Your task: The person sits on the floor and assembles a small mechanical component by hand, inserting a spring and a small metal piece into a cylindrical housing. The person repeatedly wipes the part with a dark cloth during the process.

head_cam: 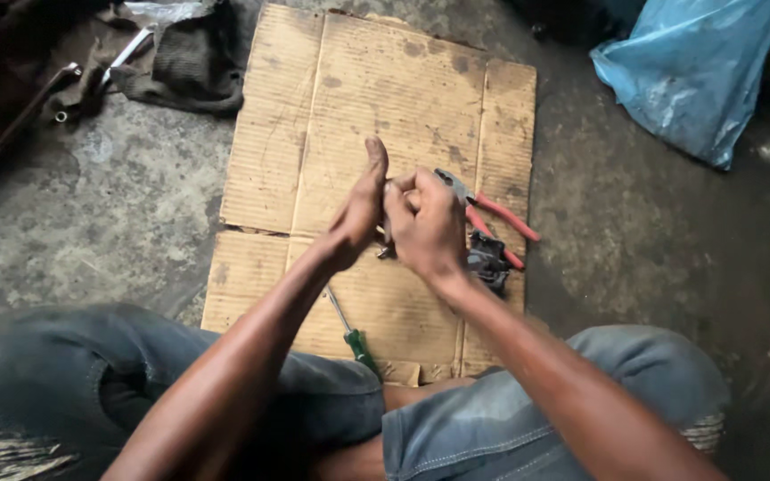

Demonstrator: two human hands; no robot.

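Red grips: pliers (483, 209), steel head with red-sleeved handles, held over the cardboard (331, 107) mid-sheet, toward its right half.
Right hand: right hand (428, 227) is clenched around the pliers near the head; both handles stick out past it to the right, spread apart.
Left hand: left hand (358, 209) pressed up against the right one, thumb straight up, fingers curled onto a small part (387, 251) between the two hands. Part mostly hidden; can't tell what it is.
Pliers handling: judged rigid, moderately heavy for their size, not fragile. Sleeves give friction; bare steel near the pivot looks slick. Best hold is on the red sleeves, well back from the head, for leverage.
Small part handling: judged light and easy to drop; needs a fingertip pinch close to the plier head.
Screwdriver: screwdriver (352, 334), green handle, thin shaft, lies on the cardboard's near edge, below the hands. Stiff, light; take by the handle.
Dark object: dark object (490, 258) on the cardboard's right side, just under the plier handles. Looks like crumpled plastic or a black component; unclear.
Off the cardboard: blue plastic bag (688, 71) to its upper right, cloth (193, 58) and metal tools (126, 53) to its upper left, all on the concrete floor (91, 205).
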